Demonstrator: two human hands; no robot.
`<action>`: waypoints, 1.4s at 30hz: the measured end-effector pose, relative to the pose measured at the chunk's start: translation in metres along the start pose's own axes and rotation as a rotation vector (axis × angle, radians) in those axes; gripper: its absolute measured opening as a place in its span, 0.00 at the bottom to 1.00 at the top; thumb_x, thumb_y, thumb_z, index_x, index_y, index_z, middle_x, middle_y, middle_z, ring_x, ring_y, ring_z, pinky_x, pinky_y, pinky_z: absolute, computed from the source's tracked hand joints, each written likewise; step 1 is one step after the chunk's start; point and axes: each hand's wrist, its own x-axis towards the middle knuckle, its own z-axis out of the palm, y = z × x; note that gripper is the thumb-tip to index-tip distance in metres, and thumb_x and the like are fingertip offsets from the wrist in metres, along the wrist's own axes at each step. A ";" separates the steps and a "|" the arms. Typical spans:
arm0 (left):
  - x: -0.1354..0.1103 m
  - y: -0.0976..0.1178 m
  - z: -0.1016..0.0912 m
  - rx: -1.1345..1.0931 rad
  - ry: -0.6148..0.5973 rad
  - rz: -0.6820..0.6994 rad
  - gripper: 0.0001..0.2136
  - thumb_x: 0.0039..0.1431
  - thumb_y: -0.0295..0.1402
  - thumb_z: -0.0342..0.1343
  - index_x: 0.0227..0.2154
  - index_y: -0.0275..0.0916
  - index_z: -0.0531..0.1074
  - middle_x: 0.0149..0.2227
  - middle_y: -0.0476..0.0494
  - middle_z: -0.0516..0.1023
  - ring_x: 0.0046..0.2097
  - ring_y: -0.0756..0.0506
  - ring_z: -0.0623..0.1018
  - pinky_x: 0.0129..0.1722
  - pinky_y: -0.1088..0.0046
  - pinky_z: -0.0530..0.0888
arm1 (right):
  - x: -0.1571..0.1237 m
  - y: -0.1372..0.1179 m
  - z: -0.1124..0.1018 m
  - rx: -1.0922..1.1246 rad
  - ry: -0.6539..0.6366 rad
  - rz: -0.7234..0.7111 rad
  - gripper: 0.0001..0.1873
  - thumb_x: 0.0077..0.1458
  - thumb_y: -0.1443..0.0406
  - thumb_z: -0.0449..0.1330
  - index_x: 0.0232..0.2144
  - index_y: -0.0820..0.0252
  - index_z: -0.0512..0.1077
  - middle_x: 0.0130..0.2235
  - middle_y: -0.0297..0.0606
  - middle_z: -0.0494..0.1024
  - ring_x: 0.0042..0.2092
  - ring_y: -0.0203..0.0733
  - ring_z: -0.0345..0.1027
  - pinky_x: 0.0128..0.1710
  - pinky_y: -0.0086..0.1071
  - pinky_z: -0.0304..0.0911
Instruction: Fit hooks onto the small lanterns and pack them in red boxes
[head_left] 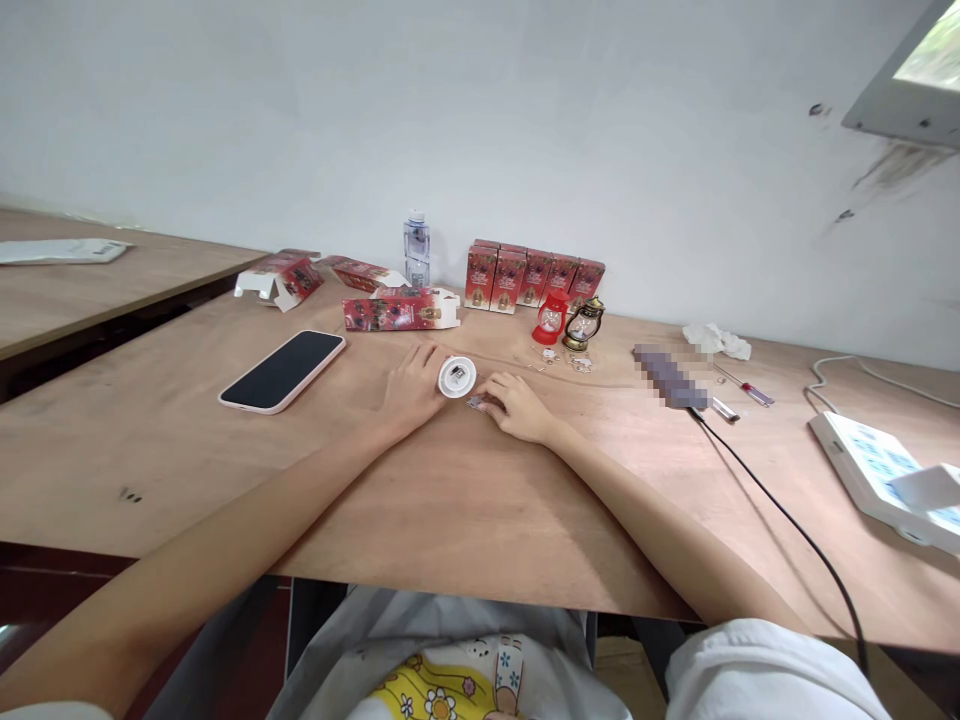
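Observation:
My left hand is closed around a white round lantern base. Its underside faces up and shows a small dark compartment in the middle. Close to its right side, my right hand pinches a small greyish piece just above the table, too small to make out its kind. Beyond the hands stand a red mini lantern and a bronze-black mini lantern. Small metal and white bits lie in front of them.
Red printed boxes line the wall; opened ones lie left. A water bottle stands behind. A phone lies left. Right are a blurred dark device with a cable, a screwdriver, tissue and a power strip.

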 end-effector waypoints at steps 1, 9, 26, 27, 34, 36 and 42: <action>0.000 0.000 0.000 0.003 0.001 0.004 0.10 0.56 0.33 0.55 0.41 0.40 0.67 0.45 0.42 0.73 0.47 0.41 0.73 0.38 0.68 0.71 | 0.000 -0.001 0.000 -0.034 -0.007 -0.007 0.08 0.59 0.67 0.54 0.40 0.60 0.71 0.42 0.42 0.74 0.45 0.45 0.65 0.45 0.38 0.57; 0.000 0.000 -0.001 0.023 -0.016 0.007 0.10 0.56 0.33 0.55 0.41 0.40 0.67 0.45 0.41 0.73 0.46 0.40 0.72 0.39 0.67 0.71 | 0.001 -0.006 -0.001 -0.110 -0.008 -0.022 0.11 0.63 0.61 0.51 0.40 0.62 0.70 0.44 0.45 0.73 0.46 0.45 0.64 0.44 0.36 0.58; 0.000 0.001 0.000 0.007 -0.015 -0.019 0.10 0.56 0.31 0.53 0.42 0.41 0.68 0.45 0.41 0.73 0.48 0.40 0.72 0.39 0.66 0.72 | 0.000 -0.008 0.007 0.340 0.503 0.238 0.11 0.64 0.60 0.42 0.36 0.57 0.61 0.32 0.37 0.73 0.30 0.37 0.67 0.34 0.32 0.63; 0.000 0.001 0.000 0.010 -0.012 -0.019 0.10 0.57 0.31 0.53 0.42 0.41 0.68 0.46 0.41 0.73 0.48 0.40 0.72 0.39 0.66 0.72 | 0.000 -0.010 0.007 0.386 0.516 0.257 0.10 0.64 0.60 0.42 0.37 0.57 0.60 0.31 0.36 0.72 0.29 0.37 0.66 0.33 0.31 0.63; -0.001 0.001 0.001 0.025 0.029 0.015 0.09 0.57 0.34 0.55 0.41 0.40 0.68 0.44 0.41 0.73 0.47 0.41 0.73 0.38 0.69 0.70 | 0.002 -0.036 0.009 0.493 0.524 0.173 0.11 0.63 0.65 0.43 0.35 0.58 0.65 0.31 0.35 0.71 0.30 0.35 0.66 0.35 0.31 0.63; -0.001 0.002 0.002 0.026 0.031 0.028 0.10 0.58 0.36 0.56 0.41 0.39 0.68 0.44 0.42 0.74 0.46 0.42 0.73 0.37 0.69 0.70 | 0.003 -0.041 0.010 0.510 0.533 0.118 0.10 0.62 0.65 0.46 0.35 0.58 0.67 0.34 0.36 0.71 0.32 0.35 0.67 0.36 0.31 0.64; -0.001 0.003 0.004 0.034 0.037 0.050 0.10 0.59 0.39 0.55 0.40 0.39 0.69 0.42 0.41 0.74 0.44 0.42 0.74 0.35 0.69 0.69 | 0.006 -0.040 0.014 0.442 0.594 0.061 0.04 0.58 0.68 0.54 0.37 0.58 0.68 0.36 0.37 0.71 0.34 0.35 0.65 0.37 0.31 0.65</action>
